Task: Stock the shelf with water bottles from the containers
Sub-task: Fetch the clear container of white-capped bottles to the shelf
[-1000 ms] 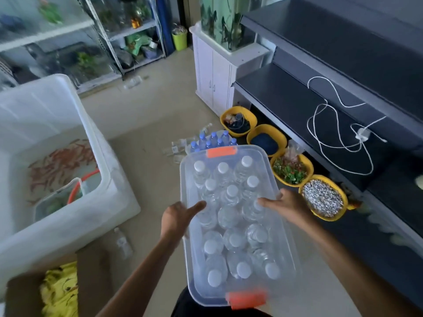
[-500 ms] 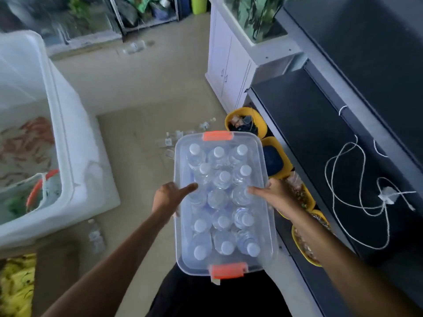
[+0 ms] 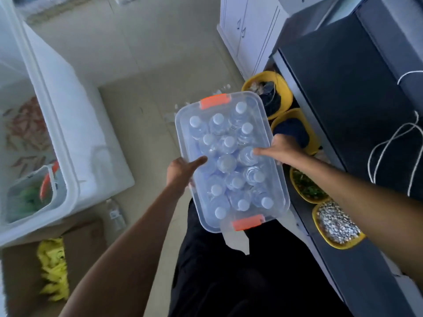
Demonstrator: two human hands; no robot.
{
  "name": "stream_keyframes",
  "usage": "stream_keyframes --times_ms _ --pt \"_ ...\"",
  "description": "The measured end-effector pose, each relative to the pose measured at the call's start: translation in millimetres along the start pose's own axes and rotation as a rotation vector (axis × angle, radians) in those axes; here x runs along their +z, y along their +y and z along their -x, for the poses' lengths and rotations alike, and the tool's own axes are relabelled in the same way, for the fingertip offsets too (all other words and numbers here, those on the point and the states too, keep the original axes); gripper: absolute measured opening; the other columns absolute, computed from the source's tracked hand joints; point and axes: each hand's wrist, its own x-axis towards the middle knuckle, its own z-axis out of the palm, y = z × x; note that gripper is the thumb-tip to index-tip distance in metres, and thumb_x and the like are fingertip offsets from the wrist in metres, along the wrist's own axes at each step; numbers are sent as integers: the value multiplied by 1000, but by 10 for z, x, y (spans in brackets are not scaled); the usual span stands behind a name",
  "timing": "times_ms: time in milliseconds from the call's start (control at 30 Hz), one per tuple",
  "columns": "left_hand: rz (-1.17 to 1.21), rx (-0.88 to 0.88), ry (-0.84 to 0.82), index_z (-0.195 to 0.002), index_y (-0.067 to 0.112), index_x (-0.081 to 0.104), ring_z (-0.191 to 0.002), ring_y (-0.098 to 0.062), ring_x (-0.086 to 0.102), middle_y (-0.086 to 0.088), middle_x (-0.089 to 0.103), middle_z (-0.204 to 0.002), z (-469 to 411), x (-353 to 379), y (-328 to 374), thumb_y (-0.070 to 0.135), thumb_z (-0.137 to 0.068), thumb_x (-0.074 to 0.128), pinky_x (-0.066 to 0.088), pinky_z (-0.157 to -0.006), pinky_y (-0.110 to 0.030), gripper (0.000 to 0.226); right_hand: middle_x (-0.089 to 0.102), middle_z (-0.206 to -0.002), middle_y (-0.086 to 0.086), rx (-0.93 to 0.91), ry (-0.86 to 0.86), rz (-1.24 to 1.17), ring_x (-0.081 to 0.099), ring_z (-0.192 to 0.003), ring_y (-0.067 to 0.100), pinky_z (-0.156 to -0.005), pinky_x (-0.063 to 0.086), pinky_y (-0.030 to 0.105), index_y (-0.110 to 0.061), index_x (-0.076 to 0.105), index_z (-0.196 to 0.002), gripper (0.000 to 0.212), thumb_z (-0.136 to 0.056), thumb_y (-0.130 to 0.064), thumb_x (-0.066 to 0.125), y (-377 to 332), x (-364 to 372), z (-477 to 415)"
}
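Observation:
I carry a clear plastic container [image 3: 183,124] with a lid and orange latches, held above the floor in front of my legs. Several water bottles [image 3: 226,163] with white caps stand inside it. My left hand [image 3: 180,171] grips its left long side, thumb lying on the lid. My right hand [image 3: 282,149] grips the right long side, thumb also on the lid. The dark shelf [image 3: 338,92] runs along the right. More small bottles [image 3: 219,90] lie on the floor beyond the container, mostly hidden by it.
Yellow bowls [image 3: 278,88] with stones and plants line the floor under the shelf. A white cable [image 3: 389,152] lies on the shelf. A large white tub [image 3: 68,124] with fish stands left, a single bottle [image 3: 114,213] and a cardboard box [image 3: 23,271] beside it. A white cabinet [image 3: 247,30] stands behind.
I have lifted the container up off the floor and drawn it toward my body. My view has tilted down and the container now sits slightly turned.

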Motion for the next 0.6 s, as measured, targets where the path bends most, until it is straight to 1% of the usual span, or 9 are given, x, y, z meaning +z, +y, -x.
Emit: stream_keyframes --times_ms 100,167,200,267,367,467,500,567,600 --pt "7 -25 -33 -67 11 55 -52 -29 63 -22 66 -57 -189 17 33 84 -50 75 60 -68 -52 78 67 -79 8 18 -8 29 70 -63 23 -56 59 37 -13 55 -79 66 -68 -72 81 -12 95 -251" --pt "3 -40 -35 -73 9 56 -52 -29 64 -14 61 -53 -303 45 49 84 -50 76 61 -68 -51 80 65 -84 9 30 0 14 69 -73 26 -64 61 41 -15 53 -79 69 -63 -76 81 18 148 -361" --pt "-5 -46 -31 -77 7 58 -52 -29 66 -11 60 -53 -336 59 56 85 -51 75 62 -68 -50 83 65 -86 9 36 11 -7 68 -77 26 -66 61 42 -14 55 -83 73 -61 -79 79 39 175 -404" --pt "-45 -43 -13 -80 6 59 -56 -29 70 -9 61 -55 -378 78 91 87 -57 72 62 -69 -47 85 63 -84 5 40 36 -33 66 -77 23 -62 58 41 -14 57 -88 78 -58 -83 76 65 222 -469" --pt "-100 -56 -41 -86 7 62 -66 -29 72 -11 69 -70 -439 97 146 84 -62 73 62 -70 -45 81 60 -76 0 41 24 -63 61 -67 16 -56 47 33 -17 55 -83 79 -51 -86 77 88 269 -533" --pt "-148 -59 -68 -83 9 58 -66 -26 67 -6 64 -72 -494 104 177 81 -63 75 61 -72 -48 76 59 -82 1 59 -26 -57 62 -73 18 -58 49 36 -14 54 -90 84 -51 -83 81 72 250 -613" --pt "-153 -63 -66 -89 10 57 -72 -26 68 -6 66 -78 -502 109 177 81 -64 75 62 -75 -49 78 56 -84 0 55 -34 -51 59 -75 18 -56 46 34 -14 51 -93 85 -51 -82 81 65 237 -630" --pt "-172 -94 -42 -110 10 54 -90 -28 68 -8 66 -99 -481 125 183 83 -63 73 60 -83 -49 89 48 -83 -1 18 -13 -49 53 -76 18 -53 36 30 -17 46 -93 82 -54 -79 82 60 238 -650" --pt "-192 -105 -24 -117 12 50 -95 -29 66 -7 64 -105 -461 132 189 84 -63 72 58 -85 -48 93 47 -83 -2 0 2 -53 51 -76 18 -53 36 30 -16 46 -93 80 -56 -77 83 61 252 -645"
